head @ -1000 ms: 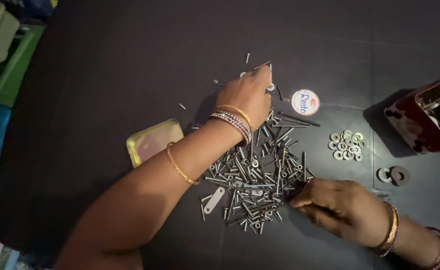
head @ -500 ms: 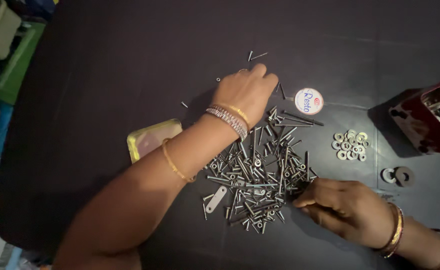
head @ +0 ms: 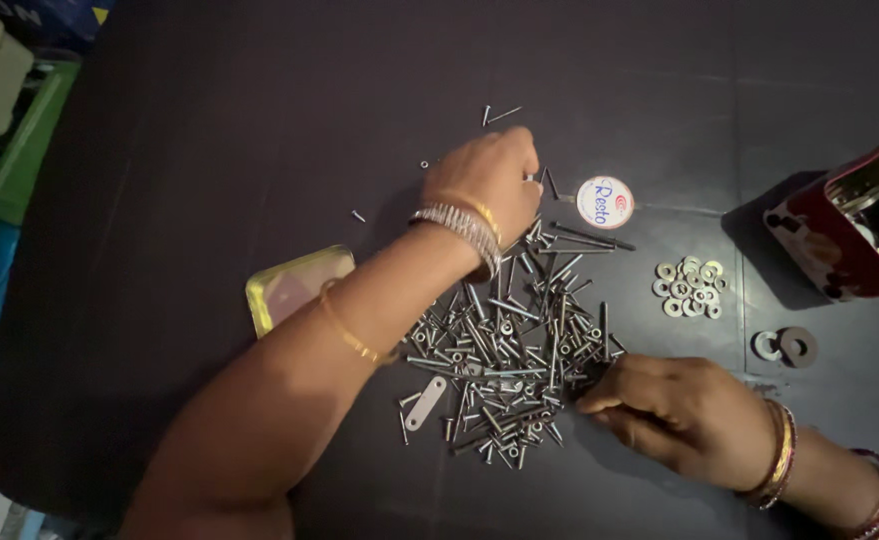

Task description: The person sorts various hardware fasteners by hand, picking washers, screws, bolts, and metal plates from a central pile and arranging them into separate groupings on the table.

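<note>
Left hand [head: 489,180] pinching a small part at the screw pile's [head: 509,345] 12 o'clock edge for sorting, right hand [head: 684,415] bracing at 4 o'clock, grip undeterminable.

A: Illumination level?
B: Dim overall; dark table [head: 209,120] absorbs light. Screws [head: 509,340] show small glints.
A: Shadows, focus?
B: Soft shadow left of red tin [head: 839,235]. Centre sharp; edges slightly soft.

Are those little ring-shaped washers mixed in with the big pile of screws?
No, the washers lie in their own small cluster on the dark table, apart to the right of the screw pile.
</note>
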